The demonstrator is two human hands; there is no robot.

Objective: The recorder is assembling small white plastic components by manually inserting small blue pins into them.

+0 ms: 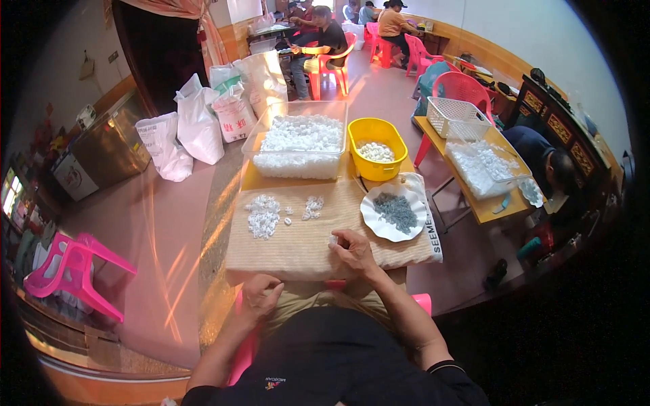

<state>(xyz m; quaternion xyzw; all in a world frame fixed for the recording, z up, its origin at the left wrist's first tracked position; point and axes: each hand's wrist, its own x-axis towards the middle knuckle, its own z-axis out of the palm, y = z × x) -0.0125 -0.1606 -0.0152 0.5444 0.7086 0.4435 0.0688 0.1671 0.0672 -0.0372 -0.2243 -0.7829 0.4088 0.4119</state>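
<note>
Over the front part of the cloth-covered table point(308, 254), my right hand point(355, 254) pinches a small white plastic piece point(332, 241) between thumb and fingers. My left hand point(261, 295) is lower, at the table's front edge above my lap, fingers curled; what they hold, if anything, is hidden. A pile of small white plastic pieces point(263, 220) lies on the cloth at left, with a smaller cluster point(312, 208) and a few loose ones between. Right of them, a white wavy-edged plate point(372, 224) carries a heap of small grey-blue parts point(396, 211).
Behind the piles stand a clear bin point(298, 168) of white pieces and a yellow tub point(376, 170). White sacks point(200, 125) and a pink stool point(78, 267) are at left. A side table point(497, 211) with another bin stands right, a person point(535, 152) bending beside it. Others sit farther back.
</note>
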